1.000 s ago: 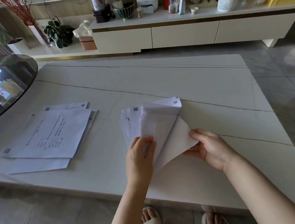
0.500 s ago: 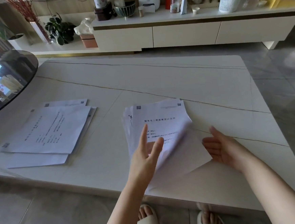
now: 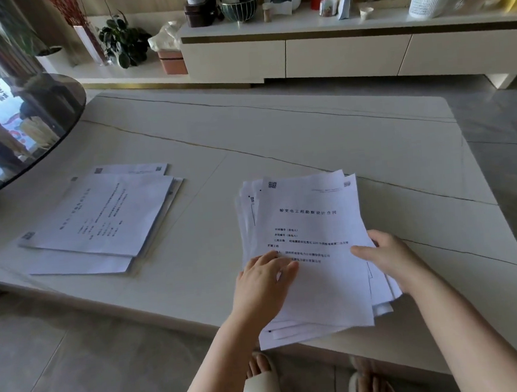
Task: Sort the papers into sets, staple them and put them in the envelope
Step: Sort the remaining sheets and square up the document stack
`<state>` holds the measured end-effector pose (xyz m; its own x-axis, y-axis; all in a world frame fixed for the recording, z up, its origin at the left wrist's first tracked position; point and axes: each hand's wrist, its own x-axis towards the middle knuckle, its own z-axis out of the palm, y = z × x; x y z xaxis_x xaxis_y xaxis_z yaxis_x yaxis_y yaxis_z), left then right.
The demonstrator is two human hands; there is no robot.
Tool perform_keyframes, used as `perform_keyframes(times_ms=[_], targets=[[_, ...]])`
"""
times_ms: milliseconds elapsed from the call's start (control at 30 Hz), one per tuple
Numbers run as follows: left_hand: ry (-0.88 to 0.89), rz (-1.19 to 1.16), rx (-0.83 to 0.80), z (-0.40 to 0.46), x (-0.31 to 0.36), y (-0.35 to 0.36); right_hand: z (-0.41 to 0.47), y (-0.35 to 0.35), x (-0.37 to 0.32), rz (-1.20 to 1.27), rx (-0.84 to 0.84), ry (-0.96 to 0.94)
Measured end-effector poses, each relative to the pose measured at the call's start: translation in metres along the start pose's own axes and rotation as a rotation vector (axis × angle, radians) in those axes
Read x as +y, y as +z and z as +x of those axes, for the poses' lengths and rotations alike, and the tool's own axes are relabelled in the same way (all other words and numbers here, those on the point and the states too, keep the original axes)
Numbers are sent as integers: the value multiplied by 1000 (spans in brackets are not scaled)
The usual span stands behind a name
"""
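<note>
On the pale counter (image 3: 323,135), near its front edge, lies a loose stack of papers (image 3: 314,253), its lower corner overhanging. The left hand (image 3: 262,285) rests flat on it, fingers nearly straight, gripping nothing. The right hand (image 3: 389,259) holds the stack's right edge, thumb on top, fingers hidden beneath. A second pile (image 3: 104,220) lies well apart, leftward; its print is unreadable.

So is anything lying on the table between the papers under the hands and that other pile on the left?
Nothing visible does. Both the left hand and right hand already rest on the near stack of papers, and only bare table separates it from the left pile.
</note>
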<state>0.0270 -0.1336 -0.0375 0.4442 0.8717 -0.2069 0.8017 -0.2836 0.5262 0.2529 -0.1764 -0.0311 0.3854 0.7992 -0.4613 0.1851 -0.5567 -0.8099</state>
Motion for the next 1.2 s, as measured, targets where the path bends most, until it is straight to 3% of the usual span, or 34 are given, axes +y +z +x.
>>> perform_keyframes(times_ms=[67, 200, 333, 467, 600, 800, 933, 1200], targets=[[-31, -105, 70, -1, -4, 0, -3, -4, 0, 31, -23, -17], [-266, -299, 284, -1, -12, -10, -21, -10, -2, 105, -63, -76], [-440, -819, 249, -4, -8, -31, -45, -28, -9, 158, -96, -183], [-421, -1066, 237, -19, 13, -53, -74, -48, -22, 140, -168, -279], [-229, -1079, 384, -31, 56, -87, -94, -65, -54, 73, -135, -340], [-38, -992, 549, -51, 121, -125, -121, -85, -96, 189, 115, -482], [14, -1019, 513, -65, 125, -113, -139, -93, -97, 244, 187, -550], [29, -865, 402, -47, 111, -79, -118, -81, -60, 300, 143, -467]])
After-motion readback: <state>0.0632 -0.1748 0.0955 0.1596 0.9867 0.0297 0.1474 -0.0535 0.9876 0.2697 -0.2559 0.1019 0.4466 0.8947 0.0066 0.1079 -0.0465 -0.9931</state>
